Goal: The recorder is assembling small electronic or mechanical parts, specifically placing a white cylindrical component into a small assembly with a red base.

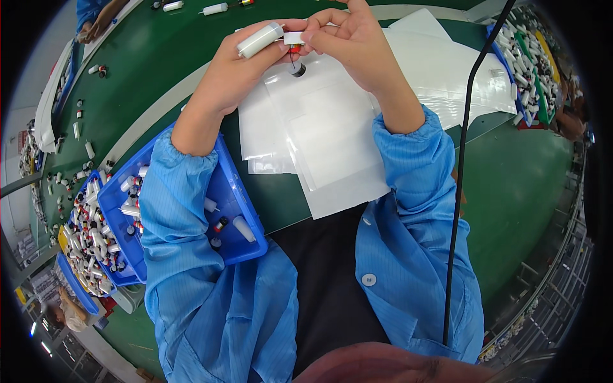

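My left hand [231,75] is closed around a white cylindrical part [259,41], which lies tilted across the fingers. Thumb and forefinger of my right hand [350,46] pinch a small white strip [294,38] right beside the cylinder's end. Just under the strip, a small red and yellow part [295,48] shows between the hands. A dark round cap [297,69] hangs below it on a thin wire. Both hands are above a stack of glossy white sheets [332,140]. How the small parts join the cylinder is hidden by fingers.
A blue bin [246,210] with cylinders and caps stands under my left forearm, next to a heaped bin [89,236]. Loose parts lie along the green table [153,70]. A black cable [469,96] crosses at right. More filled bins [527,70] and a co-worker's hands [96,29] are farther off.
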